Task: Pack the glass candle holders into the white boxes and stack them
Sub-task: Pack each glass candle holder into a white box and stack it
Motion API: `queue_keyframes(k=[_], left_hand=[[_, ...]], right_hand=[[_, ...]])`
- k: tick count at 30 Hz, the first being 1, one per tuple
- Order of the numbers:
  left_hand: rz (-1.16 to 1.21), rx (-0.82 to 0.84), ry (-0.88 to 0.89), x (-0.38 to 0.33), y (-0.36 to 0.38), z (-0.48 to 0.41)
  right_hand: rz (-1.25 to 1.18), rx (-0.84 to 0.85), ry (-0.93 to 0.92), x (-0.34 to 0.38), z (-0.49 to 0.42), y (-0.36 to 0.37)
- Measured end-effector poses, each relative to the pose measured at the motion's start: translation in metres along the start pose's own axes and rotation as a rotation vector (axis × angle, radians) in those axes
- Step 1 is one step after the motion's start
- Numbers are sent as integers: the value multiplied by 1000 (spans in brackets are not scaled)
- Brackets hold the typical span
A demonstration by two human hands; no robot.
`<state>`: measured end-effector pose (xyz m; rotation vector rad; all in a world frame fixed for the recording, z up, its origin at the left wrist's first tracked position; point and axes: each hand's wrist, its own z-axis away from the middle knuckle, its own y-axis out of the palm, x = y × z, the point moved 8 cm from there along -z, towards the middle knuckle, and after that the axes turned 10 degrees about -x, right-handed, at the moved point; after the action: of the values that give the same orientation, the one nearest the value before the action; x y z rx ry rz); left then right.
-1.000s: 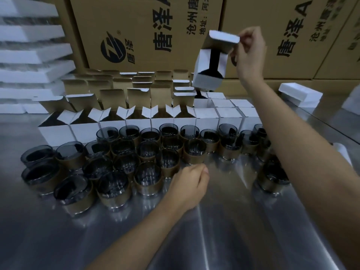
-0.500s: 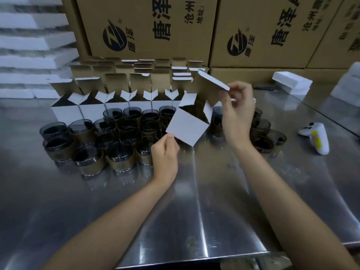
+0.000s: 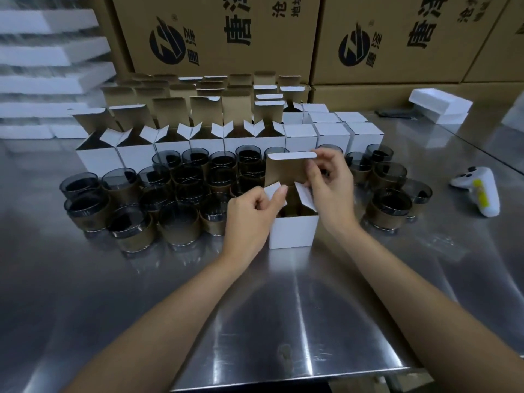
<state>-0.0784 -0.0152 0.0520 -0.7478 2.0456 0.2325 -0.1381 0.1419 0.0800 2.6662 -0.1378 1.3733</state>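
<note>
Two bare forearms reach in from the bottom edge and converge toward the middle of the view. The left hand (image 3: 249, 219) shows its back to the camera, its thumb and forefinger pinching the left side flap of a small white cardboard box (image 3: 293, 231). The right hand (image 3: 333, 188) sits a little higher and farther away, wrist bent inward, its curled fingers (image 3: 312, 169) pinching the right edge of the box's upright lid flap. The hands are close together but not touching.

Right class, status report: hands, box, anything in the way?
Left hand pinches the side flap, right hand grips the lid. White box upright on the table, top open. Candle holders crowd close behind it.
</note>
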Motion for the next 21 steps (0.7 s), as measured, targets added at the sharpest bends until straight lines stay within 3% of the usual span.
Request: queue_keyframes(k=[6, 8, 12, 15, 21], left_hand=[[-224, 98, -13, 5, 3, -1], [-225, 97, -22, 6, 2, -2], [-197, 69, -11, 4, 0, 0], [-210, 61, 5, 3, 0, 1], [-186, 66, 78, -6, -1, 1]], right_hand=[[44, -38, 13, -3, -2, -3], [138, 30, 35, -9, -4, 2], [284, 250, 260, -35, -1, 13], [401, 412, 245, -39, 3, 16], [428, 560, 304, -41, 8, 15]])
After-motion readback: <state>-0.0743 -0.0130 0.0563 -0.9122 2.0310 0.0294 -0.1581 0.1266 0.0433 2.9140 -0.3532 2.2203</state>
